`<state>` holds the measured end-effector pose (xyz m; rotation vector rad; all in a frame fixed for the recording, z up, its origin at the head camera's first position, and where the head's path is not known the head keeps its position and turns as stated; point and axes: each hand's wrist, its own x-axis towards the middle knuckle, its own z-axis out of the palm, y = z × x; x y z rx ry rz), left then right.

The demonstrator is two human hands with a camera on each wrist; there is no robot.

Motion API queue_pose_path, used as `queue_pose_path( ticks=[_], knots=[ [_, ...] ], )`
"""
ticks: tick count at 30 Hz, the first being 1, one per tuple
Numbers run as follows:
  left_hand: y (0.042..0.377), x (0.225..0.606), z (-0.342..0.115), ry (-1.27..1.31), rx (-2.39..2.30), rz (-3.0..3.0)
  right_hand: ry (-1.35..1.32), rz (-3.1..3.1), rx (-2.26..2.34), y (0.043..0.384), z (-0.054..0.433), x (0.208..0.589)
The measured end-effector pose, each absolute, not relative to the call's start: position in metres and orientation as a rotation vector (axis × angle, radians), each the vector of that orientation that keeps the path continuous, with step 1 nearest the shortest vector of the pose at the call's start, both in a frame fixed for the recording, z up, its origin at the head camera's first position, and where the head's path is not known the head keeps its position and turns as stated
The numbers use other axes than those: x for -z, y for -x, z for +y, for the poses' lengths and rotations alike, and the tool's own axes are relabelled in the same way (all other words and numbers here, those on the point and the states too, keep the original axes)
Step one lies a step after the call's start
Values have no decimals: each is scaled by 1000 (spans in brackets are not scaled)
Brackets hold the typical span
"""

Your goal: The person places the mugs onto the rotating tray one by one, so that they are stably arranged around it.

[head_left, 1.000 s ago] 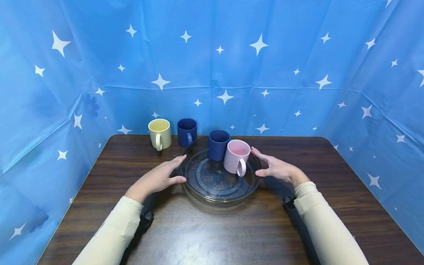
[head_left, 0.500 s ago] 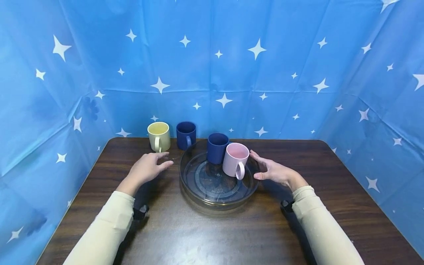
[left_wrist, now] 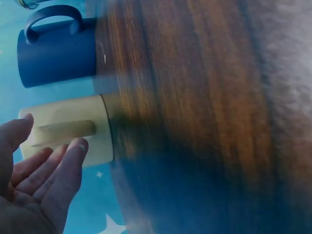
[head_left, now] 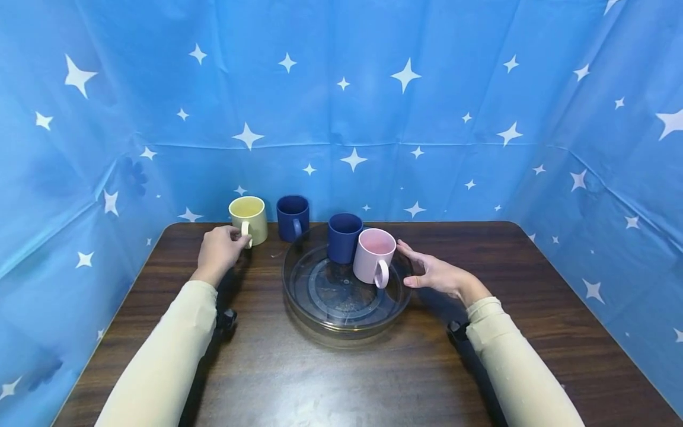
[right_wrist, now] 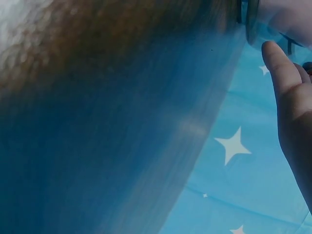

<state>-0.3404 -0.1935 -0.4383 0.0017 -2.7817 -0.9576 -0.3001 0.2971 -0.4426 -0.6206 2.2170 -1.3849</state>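
Observation:
My left hand [head_left: 217,252] is at the handle of a pale yellow mug [head_left: 257,220]. In the left wrist view, thumb and fingers [left_wrist: 73,161] stand apart on either side of the handle [left_wrist: 68,131], not closed round it. My right hand [head_left: 440,276] is at the right rim of a round, smoky see-through tray [head_left: 315,314], its fingers spread along the edge. On the tray stand a dark blue mug [head_left: 341,240] and, close against it, a pink mug [head_left: 368,264] with its handle toward me. In the right wrist view only part of the right hand [right_wrist: 292,102] shows.
A second dark blue mug [head_left: 290,218] stands between the yellow mug and the tray, near the table's back edge. The dark wood table [head_left: 299,385] runs back to a blue curtain [head_left: 341,107] with white stars, which also closes in both sides.
My left hand has left the tray's left rim and moved left and back to the yellow mug's handle. The right hand stays at the tray's right rim. The head view shifts slightly.

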Motion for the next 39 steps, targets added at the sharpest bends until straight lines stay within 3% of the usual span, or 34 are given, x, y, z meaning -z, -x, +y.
queue_pose_path(
  ticks=[17,39],
  knots=[
    [355,441,-185,-133,1463,-2678,626,2154,1458,300,298,443],
    [352,442,-191,-127,1184,-2723,595,2148,1472,298,297,442]
  ],
)
